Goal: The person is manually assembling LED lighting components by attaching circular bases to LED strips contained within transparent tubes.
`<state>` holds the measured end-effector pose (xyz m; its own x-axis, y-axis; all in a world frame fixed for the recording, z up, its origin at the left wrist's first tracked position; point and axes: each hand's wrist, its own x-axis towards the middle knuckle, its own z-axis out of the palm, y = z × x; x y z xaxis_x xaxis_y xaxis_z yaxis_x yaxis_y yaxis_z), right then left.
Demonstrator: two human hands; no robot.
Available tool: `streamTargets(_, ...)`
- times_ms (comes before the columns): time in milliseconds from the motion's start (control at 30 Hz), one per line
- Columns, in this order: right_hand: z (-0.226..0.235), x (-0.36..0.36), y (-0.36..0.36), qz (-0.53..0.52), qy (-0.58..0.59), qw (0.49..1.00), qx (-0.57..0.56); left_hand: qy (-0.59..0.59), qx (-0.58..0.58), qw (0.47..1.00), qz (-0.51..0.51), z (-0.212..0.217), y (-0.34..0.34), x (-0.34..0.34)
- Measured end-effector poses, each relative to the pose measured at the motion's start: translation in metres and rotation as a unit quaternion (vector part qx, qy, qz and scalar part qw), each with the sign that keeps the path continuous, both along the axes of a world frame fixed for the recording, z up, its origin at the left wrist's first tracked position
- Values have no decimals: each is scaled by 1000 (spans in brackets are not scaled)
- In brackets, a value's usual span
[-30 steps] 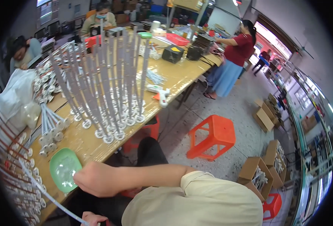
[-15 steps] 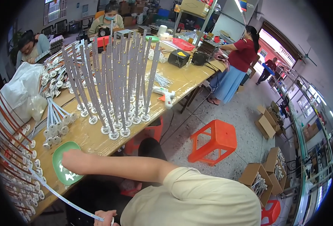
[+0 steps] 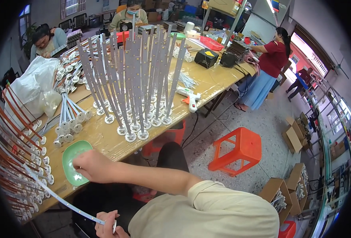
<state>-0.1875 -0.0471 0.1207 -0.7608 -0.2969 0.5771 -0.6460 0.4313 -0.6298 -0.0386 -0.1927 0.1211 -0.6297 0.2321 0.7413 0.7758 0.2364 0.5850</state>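
A long, thin white LED strip [image 3: 67, 204] with a round white base at its near end is in my left hand [image 3: 108, 225], at the lower edge. My fingers are closed round that base end, and the strip bows up toward the left. My right hand [image 3: 94, 166] is over a green dish [image 3: 77, 146] at the table's front edge, fingers curled down into it. Whatever those fingertips hold is too small to make out. Beyond the dish stands a dense group of upright LED strips [image 3: 137, 79] on round clear-white bases.
Brown-backed strips [image 3: 14, 137] on round bases crowd the left edge. Bundled strips [image 3: 70, 123], a plastic bag [image 3: 34, 87] and a white glue gun [image 3: 191, 99] lie on the table [image 3: 104, 152]. An orange stool [image 3: 239, 148] and cardboard boxes [image 3: 276, 194] stand right. Several people work beyond.
The whole view has shifted, so the scene sits farther right. My right hand has drawn back a little in the dish, showing its curled fingers. My left hand keeps hold of the LED strip.
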Motion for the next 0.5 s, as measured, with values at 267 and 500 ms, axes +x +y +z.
streamTargets(267,-2,119,55,18,-147,968,-200,26,-20,998,62,-15,14,0)
streamTargets(500,-6,158,76,66,-249,904,-341,22,36,998,-45,0,45,-7)
